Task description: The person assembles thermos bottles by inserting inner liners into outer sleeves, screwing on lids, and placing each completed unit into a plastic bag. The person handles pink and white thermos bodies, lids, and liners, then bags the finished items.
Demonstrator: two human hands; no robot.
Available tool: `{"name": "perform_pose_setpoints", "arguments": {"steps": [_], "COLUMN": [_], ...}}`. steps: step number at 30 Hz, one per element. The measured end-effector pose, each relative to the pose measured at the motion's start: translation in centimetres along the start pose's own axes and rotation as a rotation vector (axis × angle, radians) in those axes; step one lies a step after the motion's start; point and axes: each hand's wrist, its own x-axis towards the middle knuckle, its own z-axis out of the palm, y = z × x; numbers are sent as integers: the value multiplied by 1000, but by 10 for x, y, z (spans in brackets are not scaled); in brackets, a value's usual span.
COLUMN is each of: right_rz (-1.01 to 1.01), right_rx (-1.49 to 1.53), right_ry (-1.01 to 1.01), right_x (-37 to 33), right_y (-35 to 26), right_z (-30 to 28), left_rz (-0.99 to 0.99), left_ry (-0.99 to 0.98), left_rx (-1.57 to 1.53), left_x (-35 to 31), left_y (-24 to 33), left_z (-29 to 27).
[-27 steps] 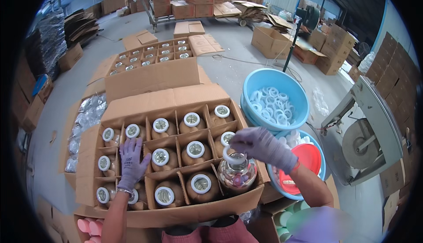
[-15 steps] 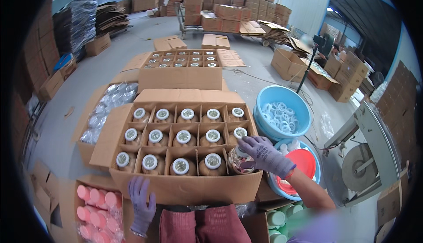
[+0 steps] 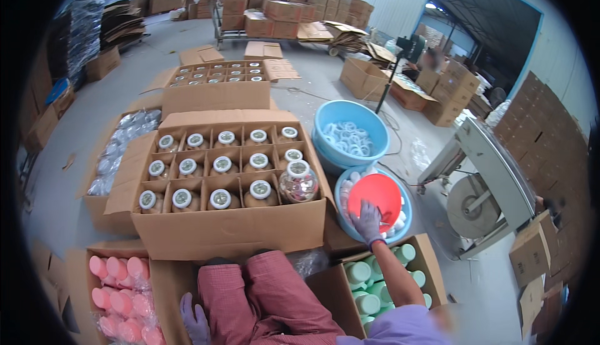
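Observation:
A big open carton holds a grid of brown jars with white caps. In its front right cell stands a clear jar with colourful contents. My right hand, in a purple glove, reaches into the small blue basin and lies on the lower edge of a red round dish; whether it grips anything is unclear. My left hand, also gloved, hangs low beside my red-trousered knee with its fingers apart and nothing in it.
A larger blue basin of white caps stands behind the small one. By my knees are a box of pink caps and a box of green-capped bottles. A second filled carton, bagged jars and a taping machine surround me.
My right hand let go of the clear jar in the front right cell and moved right to the small basin. My left hand dropped from the carton to my knee.

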Motion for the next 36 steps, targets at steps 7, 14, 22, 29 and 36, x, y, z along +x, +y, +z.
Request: {"name": "perform_pose_setpoints", "arguments": {"steps": [7,14,22,29,36], "right_rz": [-60,-224,-712,-991,-1068], "right_rx": [-178,-331,-158,-44,-144], "right_ry": [-306,-273,269,174,-35], "right_x": [-38,-16,51,97,64], "right_y": [49,24,-103,-252,-310], "right_z": [-1,-16,-145,-105,-35], "left_rz": [77,32,61,-2,-176], "left_ry": [-117,-73,-18,103,347], "left_rx": [-92,-162,-44,115,136], "left_x": [-2,-25,-31,-77,-101], "left_y": [-15,-17,-16,-46,-110], "left_z": [34,41,17,-16,-99]}}
